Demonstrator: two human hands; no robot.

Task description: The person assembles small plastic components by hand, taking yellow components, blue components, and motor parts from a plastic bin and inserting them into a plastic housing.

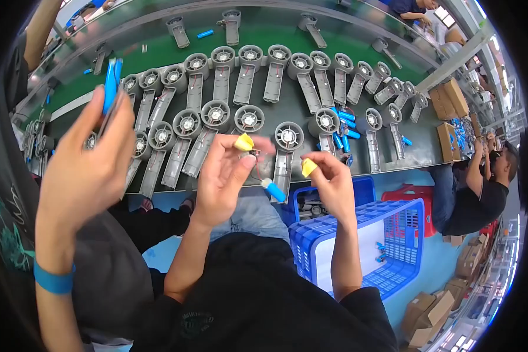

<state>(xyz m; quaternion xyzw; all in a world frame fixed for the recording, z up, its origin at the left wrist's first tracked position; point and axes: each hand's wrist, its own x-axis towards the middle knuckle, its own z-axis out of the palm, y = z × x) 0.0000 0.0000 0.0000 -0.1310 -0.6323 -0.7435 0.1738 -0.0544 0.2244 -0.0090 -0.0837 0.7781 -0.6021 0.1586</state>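
Note:
My left hand (220, 185), a yellow finger cover on one finger, pinches a small dark wired part (253, 154) between thumb and finger. Thin red wires run down from it toward a blue cylindrical battery (274, 190). The battery lies over the handle of a grey handheld fan housing (288, 138), whose round head points away from me. To the right, my right hand (332, 186) has its thumb and forefinger together, with yellow covering (308, 168) at the tips. Whether anything sits between them is hidden.
Rows of open grey fan housings (250, 58) cover the dark bench. Blue batteries (343, 120) lie among them. At left, a co-worker's hand (85, 161) holds blue batteries. A blue crate (358, 214) stands at my right, near cardboard boxes (425, 317) and another seated person (481, 182).

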